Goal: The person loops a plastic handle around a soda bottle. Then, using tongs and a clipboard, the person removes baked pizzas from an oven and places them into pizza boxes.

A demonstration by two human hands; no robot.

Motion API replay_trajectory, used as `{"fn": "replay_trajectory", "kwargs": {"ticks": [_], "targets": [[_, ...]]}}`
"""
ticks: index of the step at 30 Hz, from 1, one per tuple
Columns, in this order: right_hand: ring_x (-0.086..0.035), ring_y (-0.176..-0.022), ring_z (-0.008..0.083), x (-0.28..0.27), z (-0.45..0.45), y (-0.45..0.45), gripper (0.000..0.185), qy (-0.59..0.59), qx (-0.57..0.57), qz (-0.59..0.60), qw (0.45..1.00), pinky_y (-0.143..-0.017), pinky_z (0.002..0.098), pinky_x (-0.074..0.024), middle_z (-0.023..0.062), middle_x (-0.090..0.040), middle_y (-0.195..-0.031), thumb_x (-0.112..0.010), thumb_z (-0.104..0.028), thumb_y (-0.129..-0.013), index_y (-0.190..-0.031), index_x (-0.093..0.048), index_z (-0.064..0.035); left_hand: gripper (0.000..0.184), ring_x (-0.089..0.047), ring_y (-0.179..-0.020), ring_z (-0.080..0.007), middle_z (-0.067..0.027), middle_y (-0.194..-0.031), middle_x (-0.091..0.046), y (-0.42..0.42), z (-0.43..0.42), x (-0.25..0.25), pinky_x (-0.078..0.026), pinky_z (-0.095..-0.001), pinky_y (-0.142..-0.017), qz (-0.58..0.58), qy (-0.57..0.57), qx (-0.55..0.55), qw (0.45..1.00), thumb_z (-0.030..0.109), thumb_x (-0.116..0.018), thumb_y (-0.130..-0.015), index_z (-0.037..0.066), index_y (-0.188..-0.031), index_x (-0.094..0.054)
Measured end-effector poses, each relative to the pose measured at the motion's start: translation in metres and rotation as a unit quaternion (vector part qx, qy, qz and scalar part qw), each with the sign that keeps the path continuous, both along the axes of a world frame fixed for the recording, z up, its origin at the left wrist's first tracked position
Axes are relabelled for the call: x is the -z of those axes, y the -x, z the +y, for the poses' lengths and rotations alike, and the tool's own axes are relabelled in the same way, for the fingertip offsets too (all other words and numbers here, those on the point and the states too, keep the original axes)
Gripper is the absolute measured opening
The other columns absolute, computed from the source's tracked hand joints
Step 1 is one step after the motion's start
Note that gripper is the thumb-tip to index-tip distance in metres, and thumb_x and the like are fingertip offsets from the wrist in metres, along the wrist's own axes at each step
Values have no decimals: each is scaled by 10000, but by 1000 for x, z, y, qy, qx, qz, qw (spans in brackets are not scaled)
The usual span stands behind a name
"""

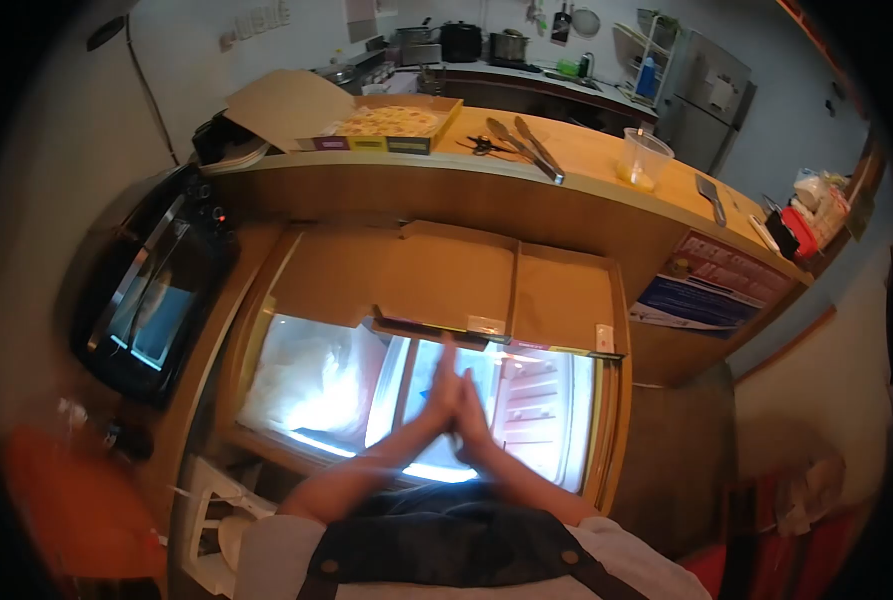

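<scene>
My left hand (442,394) and my right hand (473,414) are pressed palm to palm in front of me, slightly blurred. Their fingers are stretched out, and I see nothing held between them. Below them lies a bright, glossy glass-like tabletop (386,395) in a wooden frame. Just beyond my fingertips is an opened brown cardboard box (456,280), spread across the far part of the table. Its near edge carries a dark printed strip.
On the raised ledge stand an open pizza box (386,143) with a pizza (398,122), tongs (531,150), black scissors (486,147), a clear plastic cup (646,160) with something yellow inside and a spatula (711,200). A black oven (151,285) is at left, an orange chair (76,510) lower left.
</scene>
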State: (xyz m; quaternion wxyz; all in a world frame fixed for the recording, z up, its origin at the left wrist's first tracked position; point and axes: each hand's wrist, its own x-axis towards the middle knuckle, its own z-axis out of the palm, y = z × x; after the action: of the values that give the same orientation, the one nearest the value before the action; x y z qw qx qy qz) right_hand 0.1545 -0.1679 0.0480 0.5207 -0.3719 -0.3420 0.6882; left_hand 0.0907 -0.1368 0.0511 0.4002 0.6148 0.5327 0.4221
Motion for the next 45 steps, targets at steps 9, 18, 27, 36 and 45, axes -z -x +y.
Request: {"fn": "replay_trajectory", "kwargs": {"ticks": [9,18,27,36,45], "targets": [[-387,-1162,225,-41,-5,6,635,100,-75,81,989,-965,368,-297,91,-387,-1285,-213,-537,-890,-1321,-281,-75,550,-247,-1261,-299,-227,-1322,-287,7,2,-2,-219,-339,-1021,-264,91,-63,958,360,-308,-898,31,-1334,-241],[-462,-978,237,23,16,0,631,132,-34,86,987,-826,355,-394,148,-394,-1275,-283,-545,-877,-1293,-354,-75,504,-190,-1287,-289,-163,-1404,-165,6,-18,-6,-148,-368,-1046,-218,136,-4,966,412,-212,-929,173,-1371,-184],[-349,-1181,332,14,26,-18,638,47,-43,-40,997,-860,438,-385,156,-345,-1314,-204,-531,-893,-1244,-395,-35,539,-214,-1273,-290,-157,-1382,-233,-3,-11,9,-172,-371,-1029,-211,129,35,968,435,-264,-910,121,-1347,-237],[-337,-1181,334,26,58,-63,513,-246,-25,-532,810,-969,489,-242,162,-394,-1253,-611,-292,-757,-1200,-450,-89,392,-444,-1059,-360,-205,-1149,-467,50,68,67,-346,-395,-916,85,-43,-76,993,215,-545,-815,77,-1172,-460],[-360,-1158,296,54,88,-154,352,-178,113,-810,548,-964,635,-132,103,-454,-1149,-613,-136,-738,-1073,-507,-127,573,-307,-1172,-360,-139,-1269,-268,97,77,39,-349,-482,-888,353,-91,-124,923,32,-566,-725,198,-1242,-385]]}}
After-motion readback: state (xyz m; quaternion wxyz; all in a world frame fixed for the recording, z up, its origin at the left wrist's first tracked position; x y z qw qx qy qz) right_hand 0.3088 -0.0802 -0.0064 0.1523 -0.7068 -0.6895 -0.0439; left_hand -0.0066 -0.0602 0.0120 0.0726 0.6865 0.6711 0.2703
